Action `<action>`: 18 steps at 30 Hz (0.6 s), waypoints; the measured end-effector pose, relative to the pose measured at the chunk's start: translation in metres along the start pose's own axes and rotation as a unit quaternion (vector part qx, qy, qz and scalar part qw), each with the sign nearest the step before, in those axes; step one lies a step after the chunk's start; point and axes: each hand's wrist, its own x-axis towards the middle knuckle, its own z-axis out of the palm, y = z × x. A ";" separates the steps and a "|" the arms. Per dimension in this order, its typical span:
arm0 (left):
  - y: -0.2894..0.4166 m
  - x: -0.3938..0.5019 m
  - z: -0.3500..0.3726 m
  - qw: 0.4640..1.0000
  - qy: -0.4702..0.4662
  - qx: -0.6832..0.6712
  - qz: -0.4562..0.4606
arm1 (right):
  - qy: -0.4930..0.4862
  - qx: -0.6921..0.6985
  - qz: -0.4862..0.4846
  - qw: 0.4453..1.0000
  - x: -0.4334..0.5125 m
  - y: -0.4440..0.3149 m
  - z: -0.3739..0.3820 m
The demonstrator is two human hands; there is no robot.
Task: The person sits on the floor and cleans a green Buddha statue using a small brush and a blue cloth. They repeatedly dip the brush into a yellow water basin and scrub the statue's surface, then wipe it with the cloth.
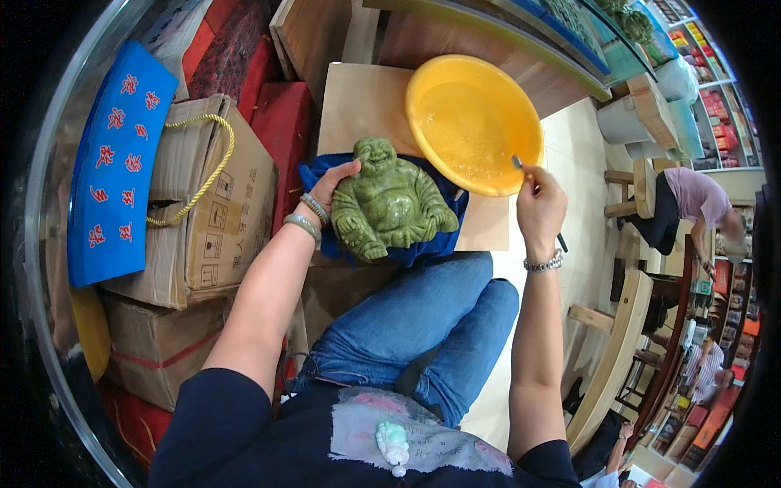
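Observation:
A polished green stone figure of a laughing Buddha (390, 201) rests on a dark blue cloth (314, 168), in front of my knees. My left hand (335, 188) grips it at the shoulder, the thumb beside its head. Over the near right rim of a yellow plastic basin (421, 131), my right hand (540, 204) pinches a slender tool (517, 161). Its grey tip points into the basin, and a black handle end (562, 243) shows behind the hand; its exact kind cannot be made out. Shallow clear water (467, 122) lies in the basin.
Beneath cloth and basin is a pale board (360, 91). Cardboard boxes (235, 201) and a blue printed bag with a yellow rope handle (122, 171) stand at left. A glass-topped counter (610, 36) edges the top. People (698, 192) and wooden furniture (616, 360) are at right.

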 end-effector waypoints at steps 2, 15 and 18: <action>-0.001 -0.001 -0.002 0.999 -0.007 -0.021 -0.026 | 0.018 0.019 0.013 1.000 -0.003 0.000 0.000; -0.001 0.001 -0.002 1.000 -0.012 -0.010 -0.022 | -0.320 0.461 0.226 0.796 -0.124 -0.082 -0.013; -0.001 0.003 -0.005 0.999 -0.023 -0.016 -0.030 | -0.418 0.472 0.279 0.725 -0.141 -0.095 -0.001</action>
